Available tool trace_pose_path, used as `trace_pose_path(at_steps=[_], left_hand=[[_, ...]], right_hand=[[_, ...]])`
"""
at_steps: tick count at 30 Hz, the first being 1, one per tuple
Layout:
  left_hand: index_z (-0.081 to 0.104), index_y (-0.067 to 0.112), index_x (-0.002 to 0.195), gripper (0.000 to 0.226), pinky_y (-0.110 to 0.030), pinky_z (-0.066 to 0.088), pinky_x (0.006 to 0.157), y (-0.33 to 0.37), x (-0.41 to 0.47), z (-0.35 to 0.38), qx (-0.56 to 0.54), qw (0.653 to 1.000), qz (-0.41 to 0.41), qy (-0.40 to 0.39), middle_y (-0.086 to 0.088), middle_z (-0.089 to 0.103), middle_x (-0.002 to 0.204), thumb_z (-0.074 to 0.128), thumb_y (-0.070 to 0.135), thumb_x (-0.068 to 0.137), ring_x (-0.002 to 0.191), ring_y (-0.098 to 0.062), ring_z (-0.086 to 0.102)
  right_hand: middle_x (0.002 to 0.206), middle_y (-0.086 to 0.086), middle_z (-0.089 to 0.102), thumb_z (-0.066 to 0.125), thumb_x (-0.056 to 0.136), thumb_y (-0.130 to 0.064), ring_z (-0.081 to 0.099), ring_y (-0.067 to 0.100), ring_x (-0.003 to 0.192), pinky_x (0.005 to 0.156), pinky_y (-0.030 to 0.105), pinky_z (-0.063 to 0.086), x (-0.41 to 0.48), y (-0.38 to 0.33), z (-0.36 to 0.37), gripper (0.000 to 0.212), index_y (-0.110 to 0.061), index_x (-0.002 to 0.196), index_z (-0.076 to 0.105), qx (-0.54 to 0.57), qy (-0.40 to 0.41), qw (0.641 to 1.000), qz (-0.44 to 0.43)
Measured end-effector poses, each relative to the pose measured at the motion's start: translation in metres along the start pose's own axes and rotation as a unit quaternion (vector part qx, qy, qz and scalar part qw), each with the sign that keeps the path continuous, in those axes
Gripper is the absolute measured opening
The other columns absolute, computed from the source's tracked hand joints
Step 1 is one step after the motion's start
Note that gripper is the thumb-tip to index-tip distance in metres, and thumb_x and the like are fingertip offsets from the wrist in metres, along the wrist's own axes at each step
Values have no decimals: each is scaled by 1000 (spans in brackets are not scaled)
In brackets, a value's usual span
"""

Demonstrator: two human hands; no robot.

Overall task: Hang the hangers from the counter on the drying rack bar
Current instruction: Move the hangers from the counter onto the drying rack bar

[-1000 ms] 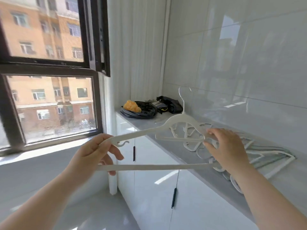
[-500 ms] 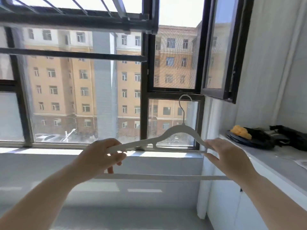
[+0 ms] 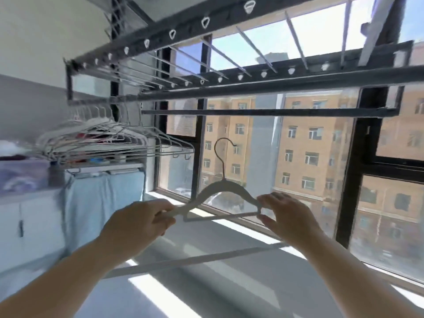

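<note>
I hold a white hanger upright in front of the window, its metal hook pointing up. My left hand grips its left shoulder end and my right hand pinches its right end. The dark drying rack bar runs horizontally above the hook, a clear gap away. Several white hangers hang bunched on the rack at the left. The counter is out of view.
The overhead rack frame with rows of loops and thin rods spans the top. A light blue cloth hangs at the left below the hanger bunch. Black window frames stand behind. White cabinets sit at the far left.
My view has swung left and upward from the counter to the window and rack. Both hands have carried the hanger along, still gripping its two ends. The counter has left the frame.
</note>
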State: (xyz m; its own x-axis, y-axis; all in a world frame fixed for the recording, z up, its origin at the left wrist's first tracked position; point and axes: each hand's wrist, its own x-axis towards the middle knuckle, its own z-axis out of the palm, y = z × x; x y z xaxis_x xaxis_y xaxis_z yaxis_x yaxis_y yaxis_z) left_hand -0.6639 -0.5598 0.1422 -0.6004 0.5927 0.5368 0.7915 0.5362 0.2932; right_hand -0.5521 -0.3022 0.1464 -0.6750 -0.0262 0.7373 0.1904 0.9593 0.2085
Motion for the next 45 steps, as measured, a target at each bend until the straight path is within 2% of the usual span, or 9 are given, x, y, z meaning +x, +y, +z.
trace_pose_path(at_steps=[4,8,15,19,23,29,34,41,45], left_hand=[[58,34,102,14,-20,41,56,-41,-4,-28,45,995,-53,74,14,64,71,52,34,88,60,-4,55],[57,29,111,23,-24,46,60,-72,12,-53,87,985,-90,118,16,59,70,50,34,89,64,-7,57],[60,23,108,23,-21,39,51,-121,61,-73,155,959,-113,207,4,69,84,49,31,91,63,-9,58],[60,24,110,24,-25,39,56,-139,89,-77,162,948,-147,230,5,68,86,47,31,91,68,-13,56],[58,28,111,23,-17,32,51,-154,117,-79,186,943,-144,236,4,67,86,45,33,92,71,-15,57],[56,31,115,26,-14,29,53,-171,164,-75,173,950,-105,236,6,65,84,45,33,92,72,-14,53],[54,29,115,26,-20,32,47,-181,201,-72,157,964,-55,209,12,49,60,41,33,94,50,-4,42],[57,26,109,22,-26,30,52,-194,221,-62,120,973,-27,195,9,50,65,42,27,93,60,-13,46],[58,24,101,18,-27,32,59,-205,220,-55,105,980,-26,165,9,45,60,43,28,93,63,-18,44]], right_hand=[[114,1,66,62,86,-24,60,23,106,82,30,48,60,-41,17,33,-15,117,60,63,-49,997,-14],[133,-4,52,49,93,-30,47,16,122,100,27,36,116,-68,36,43,-21,134,42,61,-51,995,-53],[81,10,71,87,47,-8,68,31,82,77,48,53,215,-90,53,41,-5,83,70,-35,181,969,-165],[95,15,70,76,51,0,63,37,103,103,49,30,264,-101,52,34,-4,85,70,-94,247,949,-174],[143,12,37,46,91,-14,20,32,139,114,51,1,292,-106,44,40,-9,131,42,-218,142,962,-86],[117,8,56,40,93,-12,51,27,110,97,39,34,312,-99,38,30,-9,122,42,-232,105,967,-21],[110,6,58,40,91,-6,54,26,104,91,35,37,315,-98,43,29,-8,120,44,-234,110,966,-20],[110,8,60,39,90,-5,56,28,101,90,36,38,315,-102,43,32,-8,122,44,-251,101,963,13],[71,16,66,65,66,6,63,32,64,67,36,48,320,-102,52,23,1,89,63,-271,151,951,20]])
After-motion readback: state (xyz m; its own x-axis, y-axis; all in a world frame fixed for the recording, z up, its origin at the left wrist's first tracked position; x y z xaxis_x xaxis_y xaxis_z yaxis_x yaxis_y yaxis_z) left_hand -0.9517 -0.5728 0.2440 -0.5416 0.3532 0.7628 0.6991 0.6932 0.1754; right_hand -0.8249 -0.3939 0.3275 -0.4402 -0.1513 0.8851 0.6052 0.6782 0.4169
